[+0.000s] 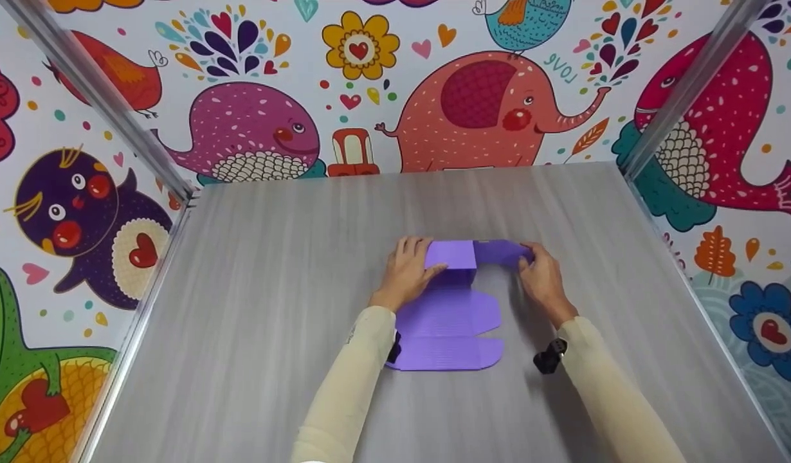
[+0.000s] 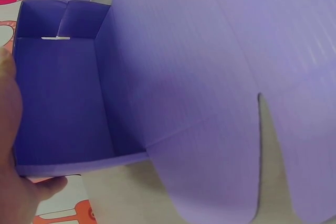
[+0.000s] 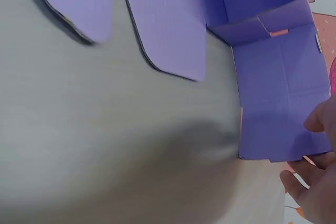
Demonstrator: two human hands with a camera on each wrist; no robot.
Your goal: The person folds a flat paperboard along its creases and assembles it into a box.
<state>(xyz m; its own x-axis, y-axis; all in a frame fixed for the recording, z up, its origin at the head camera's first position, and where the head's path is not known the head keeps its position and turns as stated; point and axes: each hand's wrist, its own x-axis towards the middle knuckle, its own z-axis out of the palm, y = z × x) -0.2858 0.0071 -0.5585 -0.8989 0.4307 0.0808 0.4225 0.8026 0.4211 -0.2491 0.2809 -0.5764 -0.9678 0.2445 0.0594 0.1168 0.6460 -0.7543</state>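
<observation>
A purple cardboard box (image 1: 451, 255), partly folded, stands on the table with its lid panel (image 1: 437, 315) spread flat toward the person. In the left wrist view its tray part (image 2: 60, 93) shows a bare inside and a small slot in the far wall. My left hand (image 1: 405, 270) grips the box's left end, thumb over the front edge. The right hand (image 1: 542, 273) pinches the outer end of a side flap (image 1: 498, 251) that sticks out to the right. In the right wrist view, creases and small edge tabs show on this flap (image 3: 281, 93).
The grey wood-grain table (image 1: 254, 289) extends around the box. Metal frame posts (image 1: 100, 96) and walls with cartoon animals (image 1: 485, 116) enclose it at the back and sides. Rounded lid flaps (image 1: 489, 352) lie near the right forearm, beside a small black device (image 1: 550, 357) at that wrist.
</observation>
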